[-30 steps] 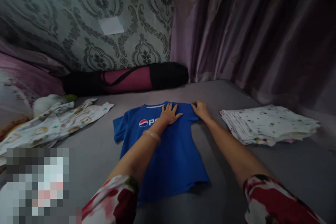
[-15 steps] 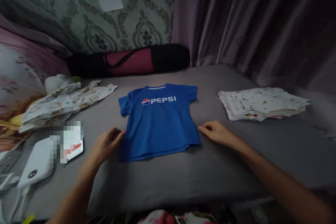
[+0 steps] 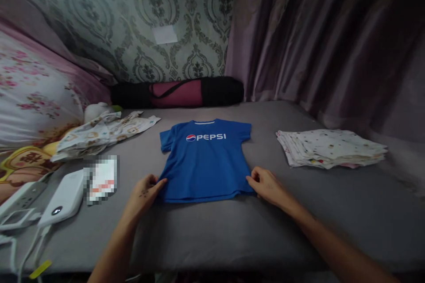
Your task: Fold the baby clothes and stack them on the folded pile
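Observation:
A blue T-shirt point(image 3: 207, 163) with a white PEPSI print lies face up and spread out on the grey sheet point(image 3: 212, 239), its collar away from me. My left hand point(image 3: 148, 192) pinches its lower left edge between thumb and fingers. On the opposite side, my right hand point(image 3: 265, 184) pinches the shirt's lower right edge near the hem. Both hands rest low, close to the sheet.
To the right sits a stack of folded white printed cloths point(image 3: 332, 147). Printed clothes point(image 3: 102, 135) lie loose at the left, behind a white power bank point(image 3: 64, 196), a blurred-out item point(image 3: 103, 179) and a power strip point(image 3: 28, 196). A long black and maroon bag point(image 3: 177, 93) lies along the wall.
My right hand has come in from beside the shirt to its edge and closed on it. My left hand now grips the left edge. The camera view has tilted up.

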The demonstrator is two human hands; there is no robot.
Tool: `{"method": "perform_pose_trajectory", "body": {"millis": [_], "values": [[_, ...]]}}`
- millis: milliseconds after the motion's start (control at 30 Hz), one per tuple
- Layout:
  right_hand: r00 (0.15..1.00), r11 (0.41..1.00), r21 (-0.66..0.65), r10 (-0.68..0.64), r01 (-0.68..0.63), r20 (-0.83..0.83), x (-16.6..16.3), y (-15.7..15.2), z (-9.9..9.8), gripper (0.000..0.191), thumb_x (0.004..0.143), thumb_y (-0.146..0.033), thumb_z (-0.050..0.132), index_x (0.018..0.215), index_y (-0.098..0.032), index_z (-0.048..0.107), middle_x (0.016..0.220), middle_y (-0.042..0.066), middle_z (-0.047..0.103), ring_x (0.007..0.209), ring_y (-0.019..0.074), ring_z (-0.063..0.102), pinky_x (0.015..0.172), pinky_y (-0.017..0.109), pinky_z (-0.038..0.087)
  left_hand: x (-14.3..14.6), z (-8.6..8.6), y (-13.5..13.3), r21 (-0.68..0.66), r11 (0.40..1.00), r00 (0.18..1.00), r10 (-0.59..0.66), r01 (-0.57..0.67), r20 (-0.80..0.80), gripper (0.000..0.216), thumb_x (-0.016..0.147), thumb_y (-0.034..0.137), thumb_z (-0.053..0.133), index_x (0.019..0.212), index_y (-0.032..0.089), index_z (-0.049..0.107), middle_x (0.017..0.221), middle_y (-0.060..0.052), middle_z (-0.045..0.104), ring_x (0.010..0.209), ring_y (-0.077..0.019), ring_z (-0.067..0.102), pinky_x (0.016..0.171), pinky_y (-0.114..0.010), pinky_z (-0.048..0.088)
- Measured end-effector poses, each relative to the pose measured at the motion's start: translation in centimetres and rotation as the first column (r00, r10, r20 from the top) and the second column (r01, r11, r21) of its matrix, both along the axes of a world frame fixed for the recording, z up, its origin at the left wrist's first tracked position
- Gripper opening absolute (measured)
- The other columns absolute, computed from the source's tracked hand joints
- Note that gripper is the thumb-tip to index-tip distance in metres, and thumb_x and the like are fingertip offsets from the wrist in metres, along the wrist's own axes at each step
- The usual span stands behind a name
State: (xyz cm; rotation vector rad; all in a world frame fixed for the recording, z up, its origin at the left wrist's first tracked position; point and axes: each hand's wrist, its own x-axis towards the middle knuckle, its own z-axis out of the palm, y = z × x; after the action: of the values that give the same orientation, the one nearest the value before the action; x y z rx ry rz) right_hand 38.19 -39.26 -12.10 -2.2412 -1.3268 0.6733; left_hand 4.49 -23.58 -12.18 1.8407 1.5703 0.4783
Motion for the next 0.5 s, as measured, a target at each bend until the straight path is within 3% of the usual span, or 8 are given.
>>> {"method": "perform_pose_trajectory", "body": {"millis": [100, 167, 300, 367, 500], "values": [[0.992, 0.999, 0.049, 0.028, -0.022, -0.126, 1.0, -0.3, -0.1, 0.016, 0.083, -0.036, 0.049, 0.089, -0.022, 0.053, 0.055, -0.007, 0.053, 0.044, 0.0108, 0.050, 0.047, 0.022, 0.034, -1.3, 0.0, 0.2, -0.153, 0.987, 0.991, 0.068, -0.050, 0.112, 0.055, 0.060, 0.072, 0.058, 0.078, 0.021, 0.048, 0.054, 0.005, 0.051, 0.045, -0.0126, 0.044, 0.044, -0.023, 0.031], [0.989, 0.990, 0.078, 0.124, -0.117, -0.081, 1.4, -0.6, 0.3, 0.026, 0.084, -0.033, 0.048, 0.106, -0.022, 0.055, 0.060, -0.006, 0.057, 0.052, 0.0123, 0.054, 0.051, 0.022, 0.038, -2.0, -0.1, 0.3, -0.184, 0.982, 0.992, 0.050, -0.028, 0.112, 0.061, 0.058, 0.073, 0.061, 0.087, 0.020, 0.051, 0.056, 0.004, 0.055, 0.047, -0.0134, 0.047, 0.044, -0.023, 0.032], [0.959, 0.961, 0.002, 0.278, -0.278, 0.048, 1.6, -1.1, 1.9, 0.043, 0.087, -0.028, 0.043, 0.127, -0.023, 0.055, 0.099, 0.005, 0.069, 0.087, 0.0187, 0.064, 0.076, 0.029, 0.046, -2.8, -0.4, 0.6, -0.186, 0.978, 0.994, -0.077, 0.091, 0.082, 0.064, 0.060, 0.073, 0.060, 0.095, 0.019, 0.057, 0.065, 0.000, 0.062, 0.059, -0.0179, 0.056, 0.051, -0.025, 0.038], [0.942, 0.945, -0.058, 0.325, -0.321, 0.083, 1.5, -1.2, 2.6, 0.044, 0.087, -0.027, 0.041, 0.128, -0.022, 0.057, 0.116, 0.008, 0.066, 0.102, 0.0220, 0.062, 0.088, 0.033, 0.044, -2.9, -0.3, 0.8, -0.178, 0.977, 0.992, -0.112, 0.120, 0.057, 0.063, 0.061, 0.073, 0.060, 0.092, 0.018, 0.059, 0.067, -0.001, 0.062, 0.062, -0.0191, 0.057, 0.053, -0.026, 0.040], [0.917, 0.919, -0.185, 0.376, -0.349, 0.132, 1.2, -0.8, 3.2, 0.044, 0.088, -0.029, 0.041, 0.129, -0.023, 0.056, 0.116, 0.009, 0.066, 0.103, 0.0250, 0.062, 0.087, 0.036, 0.044, -2.6, 0.0, 0.9, -0.128, 0.983, 0.990, -0.139, 0.134, -0.026, 0.060, 0.057, 0.076, 0.059, 0.069, 0.017, 0.057, 0.059, 0.000, 0.055, 0.061, -0.0183, 0.052, 0.053, -0.026, 0.036]]}}
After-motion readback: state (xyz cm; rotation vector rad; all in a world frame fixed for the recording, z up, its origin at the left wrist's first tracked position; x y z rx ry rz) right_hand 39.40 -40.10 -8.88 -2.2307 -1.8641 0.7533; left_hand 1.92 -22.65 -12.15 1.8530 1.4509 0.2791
